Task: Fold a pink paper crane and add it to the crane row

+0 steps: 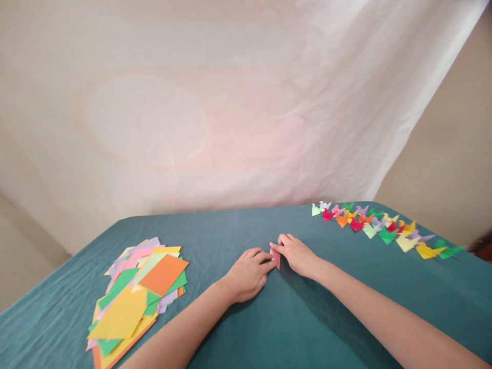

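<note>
Pinches small folded pink paper [277, 261] near middle of teal cloth [215, 230], between both hands. Grasps left side with fingertips of left hand [248, 274], upper end with thumb and fingers of right hand [300, 255]. Can't make out exact fold, partly covered by fingers. See loose pile of coloured sheets [161, 277] at left, rows of folded paper birds [356, 225] at far right.

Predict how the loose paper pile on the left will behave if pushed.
The pile will probably slide apart, since its sheets overlap at odd angles. Each looks thin, so likely light and bendable. The orange sheet lies uncovered, so it may shift first.
</note>
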A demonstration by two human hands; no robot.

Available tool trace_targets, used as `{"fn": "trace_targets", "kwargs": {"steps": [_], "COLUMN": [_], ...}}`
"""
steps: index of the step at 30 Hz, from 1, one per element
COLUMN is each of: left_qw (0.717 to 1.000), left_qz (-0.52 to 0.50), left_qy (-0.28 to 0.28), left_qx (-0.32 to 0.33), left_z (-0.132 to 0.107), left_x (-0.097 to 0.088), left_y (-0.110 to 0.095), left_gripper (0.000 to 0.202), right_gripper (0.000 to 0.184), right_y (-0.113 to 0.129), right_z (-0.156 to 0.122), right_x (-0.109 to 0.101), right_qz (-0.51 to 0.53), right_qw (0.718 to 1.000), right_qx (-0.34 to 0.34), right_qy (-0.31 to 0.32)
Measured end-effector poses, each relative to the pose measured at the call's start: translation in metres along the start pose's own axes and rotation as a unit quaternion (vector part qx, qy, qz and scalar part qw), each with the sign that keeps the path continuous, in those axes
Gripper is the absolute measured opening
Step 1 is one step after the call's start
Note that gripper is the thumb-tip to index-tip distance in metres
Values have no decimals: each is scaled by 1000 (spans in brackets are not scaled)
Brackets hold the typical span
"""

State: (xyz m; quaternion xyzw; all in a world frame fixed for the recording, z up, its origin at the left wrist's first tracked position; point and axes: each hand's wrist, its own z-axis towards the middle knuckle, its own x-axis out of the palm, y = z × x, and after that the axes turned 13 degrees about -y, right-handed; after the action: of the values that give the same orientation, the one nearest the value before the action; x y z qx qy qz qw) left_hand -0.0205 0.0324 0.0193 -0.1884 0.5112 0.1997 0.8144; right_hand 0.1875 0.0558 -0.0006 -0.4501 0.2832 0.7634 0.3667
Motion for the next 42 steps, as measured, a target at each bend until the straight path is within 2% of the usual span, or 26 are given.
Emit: {"fn": "trace_targets", "kwargs": {"steps": [4,11,17,25,30,42], "left_qw": [1000,1000,1000,1000,1000,999], "left_qz": [-7,-8,-4,0,4,8], "left_qy": [0,-9,-11,-7,-8,-17], "left_qx": [-2,-10,-11,-9,-14,-34], "left_z": [0,-1,-3,-3,-3,-4], "left_x": [0,2,5,4,2,2], "left_y": [1,1,3,2,0,-3], "left_gripper": [40,39,40,37,37,36], "right_gripper": [37,64,50,37,36,45], "right_y": [-2,-4,9,20,22,16], "right_z": [-3,-14,-29,-27,-28,-38], "right_x": [-1,-15,-19,-16,-12,-13], "right_qz": [-1,41,14,-26,-42,5], "right_qw": [1000,998,999,999,999,1000], "right_qx": [-12,-21,-38,-15,-8,7], "right_qy": [-2,34,29,19,9,0]}}
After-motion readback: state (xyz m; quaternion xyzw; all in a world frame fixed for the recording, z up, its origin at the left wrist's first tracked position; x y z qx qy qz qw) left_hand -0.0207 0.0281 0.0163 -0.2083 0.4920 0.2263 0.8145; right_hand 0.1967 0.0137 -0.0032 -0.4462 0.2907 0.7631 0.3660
